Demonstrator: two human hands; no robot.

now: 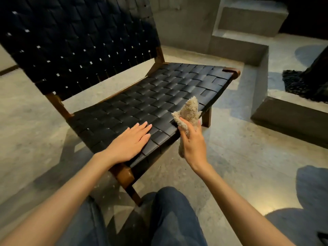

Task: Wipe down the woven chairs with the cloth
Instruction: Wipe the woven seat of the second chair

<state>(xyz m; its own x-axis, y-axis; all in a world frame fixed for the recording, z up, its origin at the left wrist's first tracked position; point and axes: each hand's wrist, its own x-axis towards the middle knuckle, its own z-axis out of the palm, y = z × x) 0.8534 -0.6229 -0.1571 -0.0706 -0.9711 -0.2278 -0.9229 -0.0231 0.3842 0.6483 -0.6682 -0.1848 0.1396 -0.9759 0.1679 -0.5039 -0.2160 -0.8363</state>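
A low chair with a black woven seat, a black woven back and a brown wooden frame fills the middle of the view. My left hand lies flat on the seat near its front corner, fingers straight. My right hand grips a fluffy beige cloth just off the seat's front edge. The cloth's upper part stands up against the edge of the weave, and its lower end hangs below my palm.
Grey concrete floor surrounds the chair. Concrete steps rise at the back right, with a low concrete block to the right. A dark shaggy rug lies at the far right. My knees in blue jeans are below the chair's front corner.
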